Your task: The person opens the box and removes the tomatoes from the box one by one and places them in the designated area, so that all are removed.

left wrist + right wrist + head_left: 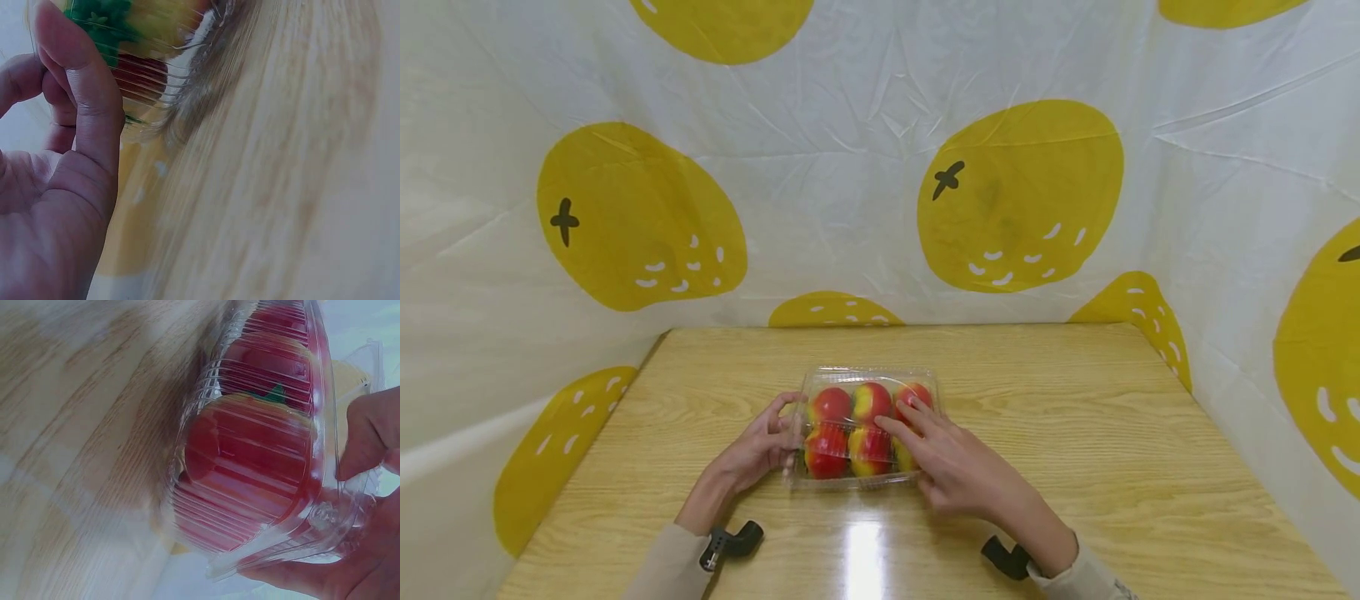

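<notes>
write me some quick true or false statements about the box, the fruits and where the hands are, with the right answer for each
1. The box is see-through. True.
2. The fruits inside are all plain green. False: they show red and yellow.
3. The left hand touches the box's left side. True.
4. The right hand lies flat on the table, away from the box. False: its fingers rest on top of the box.
5. The fruits sit in two rows of three. True.
6. The curtain behind the table is plain white. False: it has a yellow print.
</notes>
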A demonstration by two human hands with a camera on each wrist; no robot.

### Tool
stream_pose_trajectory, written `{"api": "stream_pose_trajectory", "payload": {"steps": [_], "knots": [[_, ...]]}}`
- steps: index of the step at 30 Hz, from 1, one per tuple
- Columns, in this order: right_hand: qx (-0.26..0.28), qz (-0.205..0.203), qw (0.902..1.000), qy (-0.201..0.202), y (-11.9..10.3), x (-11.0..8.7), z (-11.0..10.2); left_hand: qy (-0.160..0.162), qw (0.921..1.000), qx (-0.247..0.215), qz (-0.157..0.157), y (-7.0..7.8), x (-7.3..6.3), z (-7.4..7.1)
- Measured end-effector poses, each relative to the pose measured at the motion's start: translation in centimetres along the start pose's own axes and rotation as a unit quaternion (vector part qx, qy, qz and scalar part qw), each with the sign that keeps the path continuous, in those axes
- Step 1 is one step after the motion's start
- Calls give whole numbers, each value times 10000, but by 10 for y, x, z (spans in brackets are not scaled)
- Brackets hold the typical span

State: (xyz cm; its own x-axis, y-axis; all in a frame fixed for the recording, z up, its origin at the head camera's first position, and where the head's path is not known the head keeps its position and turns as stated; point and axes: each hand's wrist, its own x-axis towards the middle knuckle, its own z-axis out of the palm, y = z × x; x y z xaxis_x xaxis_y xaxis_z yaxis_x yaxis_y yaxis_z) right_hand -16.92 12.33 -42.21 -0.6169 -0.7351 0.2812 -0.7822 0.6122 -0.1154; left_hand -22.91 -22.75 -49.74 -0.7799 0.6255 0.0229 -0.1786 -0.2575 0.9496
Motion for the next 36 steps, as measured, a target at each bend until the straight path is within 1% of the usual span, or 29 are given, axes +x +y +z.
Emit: {"api": "stream_pose_trajectory", "payload": {"steps": [3,9,12,16,25,32,36], "knots": [[-55,4,10000,-60,0,-1,0,45,10000,43,-13,0,0,0],[174,160,9974,-676,-3,-1,-1,94,9999,49,-22,0,-1,-1],[175,156,9967,-777,-4,0,-1,94,9999,78,-29,0,0,-1],[162,100,9972,-716,-3,-1,-2,115,9999,104,-13,0,0,-1],[351,-25,9978,-563,-1,0,-3,158,9995,282,-21,1,-1,-2],[272,-68,9980,-560,-2,1,-5,132,9995,286,65,1,0,-2],[284,-121,9984,-478,-2,1,-6,113,9994,280,150,1,-1,-2]]}}
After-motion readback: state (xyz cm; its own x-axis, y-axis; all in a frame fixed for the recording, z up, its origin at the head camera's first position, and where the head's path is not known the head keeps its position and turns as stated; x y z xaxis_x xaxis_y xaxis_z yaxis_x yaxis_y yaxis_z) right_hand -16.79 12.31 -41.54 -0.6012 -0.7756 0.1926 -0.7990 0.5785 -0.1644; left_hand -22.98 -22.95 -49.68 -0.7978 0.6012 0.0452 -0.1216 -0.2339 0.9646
